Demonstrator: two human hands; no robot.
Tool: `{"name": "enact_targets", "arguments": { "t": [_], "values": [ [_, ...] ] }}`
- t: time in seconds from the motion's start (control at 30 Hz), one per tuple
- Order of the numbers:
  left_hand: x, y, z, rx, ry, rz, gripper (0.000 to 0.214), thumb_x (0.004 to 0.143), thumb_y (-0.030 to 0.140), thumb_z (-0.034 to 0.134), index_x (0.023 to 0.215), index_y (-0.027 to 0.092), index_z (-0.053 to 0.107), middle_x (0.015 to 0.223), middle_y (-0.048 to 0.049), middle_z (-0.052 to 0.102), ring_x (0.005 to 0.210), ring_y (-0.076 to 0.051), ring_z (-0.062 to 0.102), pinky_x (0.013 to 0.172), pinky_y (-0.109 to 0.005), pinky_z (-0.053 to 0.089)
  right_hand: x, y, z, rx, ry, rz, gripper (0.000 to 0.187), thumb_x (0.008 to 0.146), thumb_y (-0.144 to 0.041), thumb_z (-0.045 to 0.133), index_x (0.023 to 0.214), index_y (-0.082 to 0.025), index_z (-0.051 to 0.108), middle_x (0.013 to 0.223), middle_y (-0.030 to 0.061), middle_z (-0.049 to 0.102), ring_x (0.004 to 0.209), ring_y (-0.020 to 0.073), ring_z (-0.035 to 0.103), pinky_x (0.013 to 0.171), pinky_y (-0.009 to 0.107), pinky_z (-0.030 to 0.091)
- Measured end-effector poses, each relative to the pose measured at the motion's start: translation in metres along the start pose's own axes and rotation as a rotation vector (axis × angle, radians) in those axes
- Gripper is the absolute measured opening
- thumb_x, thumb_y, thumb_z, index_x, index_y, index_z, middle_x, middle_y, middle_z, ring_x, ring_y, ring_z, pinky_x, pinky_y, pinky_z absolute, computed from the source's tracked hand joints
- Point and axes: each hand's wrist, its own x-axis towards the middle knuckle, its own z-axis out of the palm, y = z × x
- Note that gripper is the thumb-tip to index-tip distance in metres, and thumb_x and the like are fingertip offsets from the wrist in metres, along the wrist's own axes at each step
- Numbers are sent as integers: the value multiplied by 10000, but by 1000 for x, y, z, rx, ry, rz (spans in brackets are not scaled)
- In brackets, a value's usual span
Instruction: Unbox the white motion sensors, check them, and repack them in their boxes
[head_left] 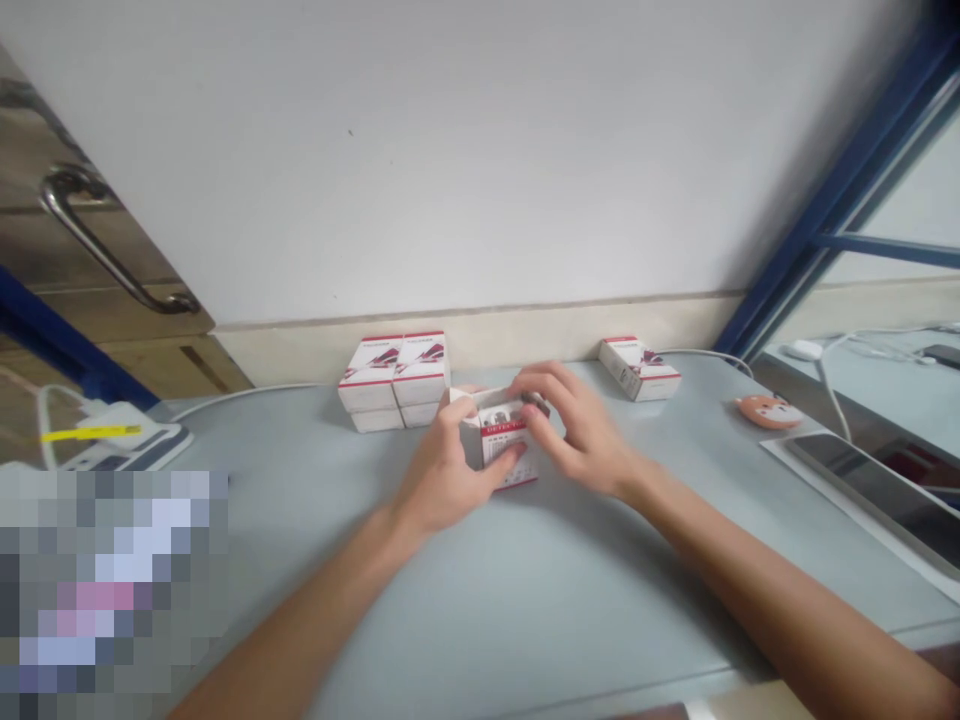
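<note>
A small white-and-red cardboard box (504, 458) stands upright at the middle of the table, its top flaps raised. My left hand (450, 462) grips it from the left, thumb across the printed front and fingers behind. Above the opening's right side, my right hand (574, 430) pinches a small dark object (535, 404), whose kind I cannot make out. Something pale and grey shows inside the box mouth, partly hidden by the flaps and fingers.
Several matching closed boxes (394, 375) are stacked at the back left, and another box (640, 367) lies back right. Further right are an orange animal-shaped item (769, 411) and a dark flat device (885, 490). A power strip (131, 440) sits at left.
</note>
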Motion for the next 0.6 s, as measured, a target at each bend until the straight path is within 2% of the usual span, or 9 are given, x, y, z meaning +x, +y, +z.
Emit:
{"name": "enact_targets", "arguments": {
  "t": [0.1,0.27,0.6],
  "values": [
    [2,-2,2,22,26,39,663,859,283,819,1309,284,332,1232,-83,589,1060,-227,694,864,-383,593,-1,1,2,7,33,-1,195,1081,-285,473,1243,-256,578,1195,100,627,1088,257,618,963,438,515],
    [4,-2,2,-12,2,2,617,872,280,802,1269,294,329,1147,-39,578,981,-188,676,812,-342,576,-1,0,5,13,28,31,193,1086,-276,452,1221,-259,588,1199,94,617,1083,249,619,981,441,508],
    [3,-9,6,-9,32,6,642,856,321,823,1292,290,353,1153,-30,553,1007,-182,664,851,-329,557,-2,1,7,-12,69,-9,213,1089,-286,430,1198,-249,608,1168,98,621,1092,254,617,988,443,502]
  ]
}}
